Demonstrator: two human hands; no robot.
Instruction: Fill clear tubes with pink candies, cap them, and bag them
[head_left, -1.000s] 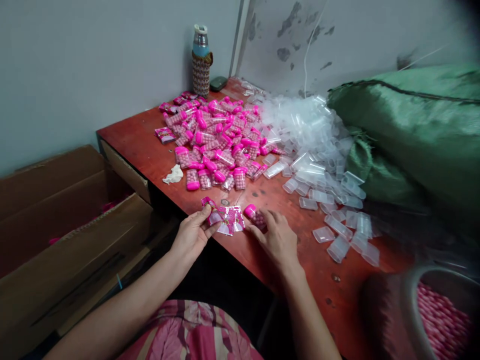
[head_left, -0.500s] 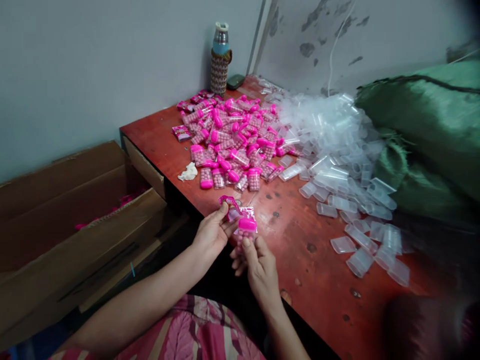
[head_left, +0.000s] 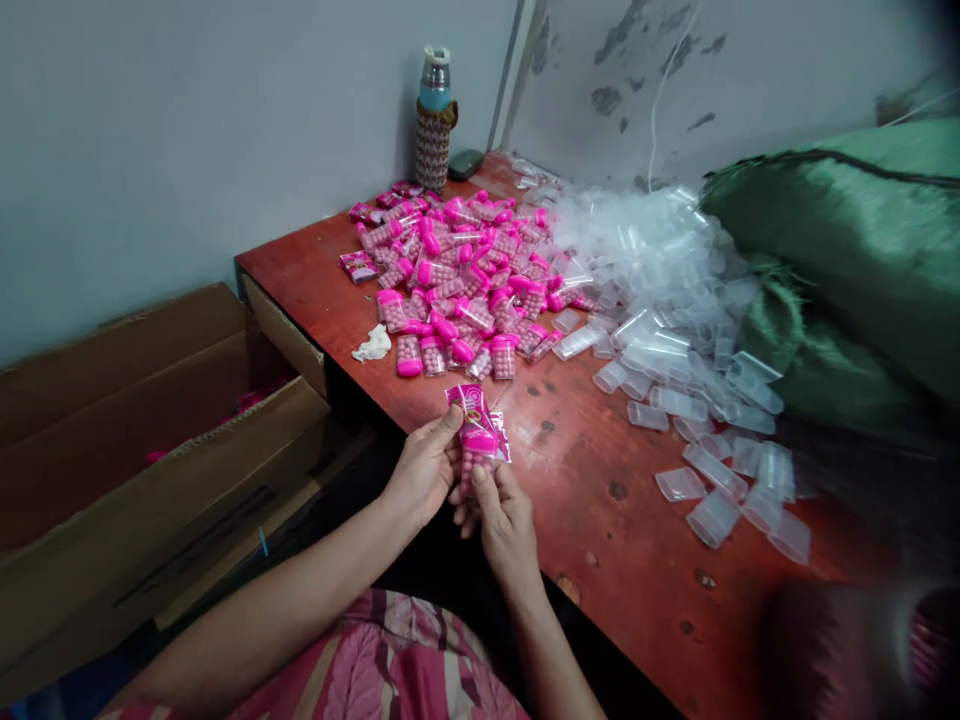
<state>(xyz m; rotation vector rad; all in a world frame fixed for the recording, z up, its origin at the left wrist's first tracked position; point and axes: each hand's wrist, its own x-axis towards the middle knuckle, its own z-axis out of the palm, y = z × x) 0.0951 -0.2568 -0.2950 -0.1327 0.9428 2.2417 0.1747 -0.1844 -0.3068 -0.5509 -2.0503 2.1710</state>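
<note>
Right hand [head_left: 506,515] partly hides filled bottle [head_left: 472,462].

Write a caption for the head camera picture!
Left hand pinches a pink wrapper; right hand holds a pink-capped bottle.

The near edge shows a patterned garment [head_left: 405,665] in pink and maroon with cream-tan bands, its cloth softly creased and bearing a leaf-like or braided motif. The left forearm [head_left: 300,590] and right forearm [head_left: 551,640] are bare, as are the left hand [head_left: 421,472] and right hand [head_left: 508,520].
</note>
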